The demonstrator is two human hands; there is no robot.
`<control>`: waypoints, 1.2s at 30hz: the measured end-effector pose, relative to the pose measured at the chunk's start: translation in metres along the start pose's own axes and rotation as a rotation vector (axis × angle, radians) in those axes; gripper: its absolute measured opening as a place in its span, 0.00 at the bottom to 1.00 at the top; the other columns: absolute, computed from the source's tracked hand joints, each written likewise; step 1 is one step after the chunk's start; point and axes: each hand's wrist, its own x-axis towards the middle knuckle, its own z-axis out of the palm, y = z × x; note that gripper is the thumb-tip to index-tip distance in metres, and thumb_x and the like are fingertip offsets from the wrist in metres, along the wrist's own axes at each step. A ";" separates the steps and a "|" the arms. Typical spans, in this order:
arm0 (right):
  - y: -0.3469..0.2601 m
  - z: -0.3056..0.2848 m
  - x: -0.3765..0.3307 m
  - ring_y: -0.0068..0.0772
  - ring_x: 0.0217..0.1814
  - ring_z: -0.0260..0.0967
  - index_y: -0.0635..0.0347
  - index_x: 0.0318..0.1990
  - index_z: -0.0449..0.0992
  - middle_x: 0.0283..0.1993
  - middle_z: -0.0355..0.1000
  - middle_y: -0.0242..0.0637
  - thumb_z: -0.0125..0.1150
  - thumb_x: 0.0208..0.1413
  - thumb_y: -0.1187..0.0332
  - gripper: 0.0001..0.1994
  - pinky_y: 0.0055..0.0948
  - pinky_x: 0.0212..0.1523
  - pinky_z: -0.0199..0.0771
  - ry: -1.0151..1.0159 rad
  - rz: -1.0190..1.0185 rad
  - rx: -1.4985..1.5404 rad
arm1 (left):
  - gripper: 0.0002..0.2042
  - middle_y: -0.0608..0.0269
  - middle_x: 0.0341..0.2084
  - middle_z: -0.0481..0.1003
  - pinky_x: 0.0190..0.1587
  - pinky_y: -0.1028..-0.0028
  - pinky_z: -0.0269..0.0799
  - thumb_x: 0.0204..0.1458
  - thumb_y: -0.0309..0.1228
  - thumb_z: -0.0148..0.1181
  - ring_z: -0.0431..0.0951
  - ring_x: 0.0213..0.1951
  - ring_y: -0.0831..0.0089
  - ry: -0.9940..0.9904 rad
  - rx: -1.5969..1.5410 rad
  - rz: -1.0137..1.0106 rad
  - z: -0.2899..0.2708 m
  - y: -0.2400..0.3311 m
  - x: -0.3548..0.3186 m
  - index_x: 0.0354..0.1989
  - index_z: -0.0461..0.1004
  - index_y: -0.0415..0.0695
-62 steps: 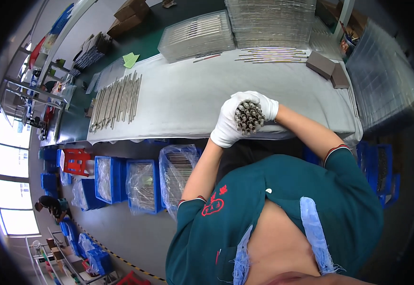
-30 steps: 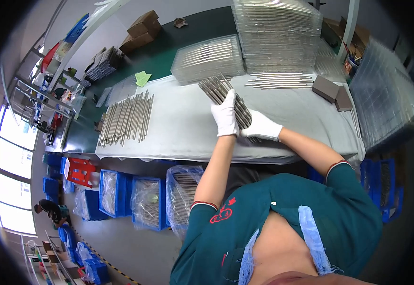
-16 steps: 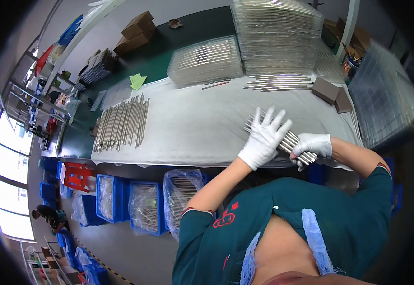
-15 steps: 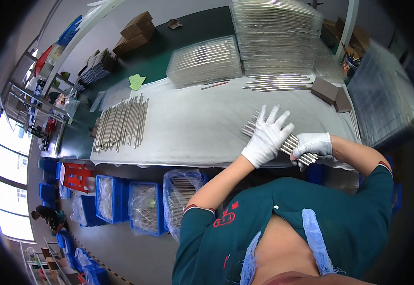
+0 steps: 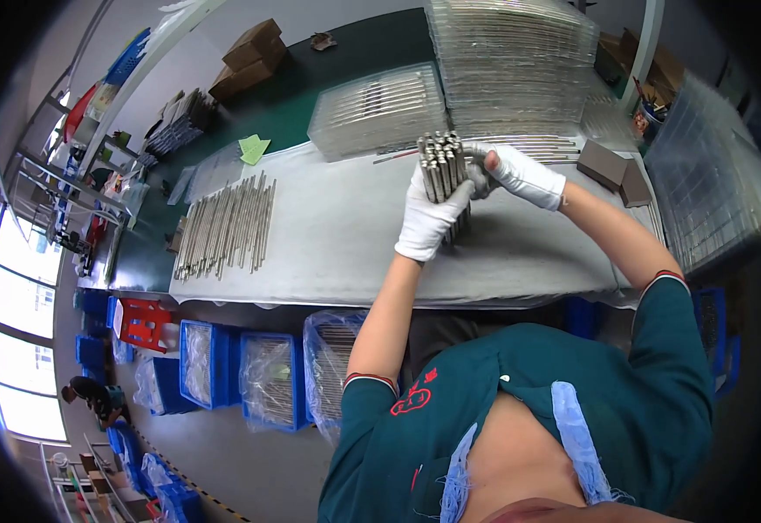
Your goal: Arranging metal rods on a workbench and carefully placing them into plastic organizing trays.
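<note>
A bundle of shiny metal rods stands nearly upright over the white-covered table, its ends facing up. My left hand, in a white glove, is wrapped round the bundle from the left. On the other side is my right hand, also gloved, with a bare thumb tip. Its greyish fingertips are bent against or right beside the rods, and the thumb stands apart from them. Behind the hands, a row of loose rods lies on the cloth. A wide spread of similar rods covers the cloth at the left.
Clear plastic trays of rods stand at the back beside a taller stack. Brown blocks and upright clear trays are at the right. Blue bins line the floor below the table edge. Another person bends over far left.
The rod bundle has gone from lying slanted near the front edge to upright, farther left and away from me. My left hand now grips it; my right hand has loosened and moved up beside it.
</note>
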 end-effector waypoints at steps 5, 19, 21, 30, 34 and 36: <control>0.058 0.054 0.022 0.30 0.53 0.57 0.64 0.56 0.56 0.48 0.64 0.40 0.66 0.32 0.42 0.47 0.29 0.55 0.55 -0.051 -0.125 0.092 | 0.18 0.61 0.30 0.75 0.39 0.75 0.70 0.43 0.22 0.60 0.75 0.34 0.74 0.038 -0.061 -0.079 -0.018 0.022 0.010 0.44 0.66 0.40; 0.113 0.076 -0.004 0.35 0.48 0.65 0.59 0.44 0.68 0.43 0.69 0.40 0.63 0.36 0.69 0.22 0.29 0.51 0.63 0.033 -0.319 -0.044 | 0.17 0.60 0.29 0.73 0.36 0.74 0.69 0.32 0.23 0.64 0.74 0.31 0.67 -0.265 0.423 0.294 0.010 0.020 -0.041 0.34 0.69 0.42; 0.109 0.079 0.001 0.32 0.48 0.65 0.60 0.43 0.69 0.44 0.69 0.38 0.62 0.36 0.71 0.21 0.28 0.51 0.63 0.056 -0.381 0.102 | 0.15 0.61 0.29 0.74 0.37 0.77 0.69 0.33 0.20 0.64 0.73 0.32 0.73 -0.312 0.367 0.263 0.005 0.023 -0.046 0.33 0.70 0.41; 0.090 0.083 -0.001 0.26 0.44 0.66 0.60 0.41 0.71 0.41 0.70 0.35 0.61 0.35 0.73 0.19 0.25 0.47 0.65 0.086 -0.310 0.034 | 0.17 0.63 0.31 0.74 0.40 0.77 0.69 0.33 0.18 0.65 0.72 0.34 0.77 -0.377 0.308 0.139 -0.008 0.022 -0.047 0.35 0.70 0.41; 0.101 0.085 0.003 0.35 0.40 0.69 0.57 0.38 0.72 0.37 0.71 0.39 0.62 0.37 0.66 0.16 0.28 0.44 0.68 0.145 -0.310 -0.142 | 0.16 0.64 0.30 0.74 0.41 0.77 0.69 0.34 0.19 0.65 0.73 0.35 0.77 -0.372 0.390 0.122 -0.009 0.028 -0.039 0.34 0.70 0.41; 0.105 0.088 0.007 0.36 0.39 0.69 0.57 0.37 0.72 0.37 0.71 0.40 0.61 0.38 0.65 0.15 0.29 0.43 0.68 0.184 -0.334 -0.184 | 0.15 0.64 0.30 0.74 0.41 0.76 0.69 0.35 0.19 0.65 0.73 0.35 0.77 -0.374 0.373 0.108 -0.010 0.028 -0.036 0.33 0.70 0.41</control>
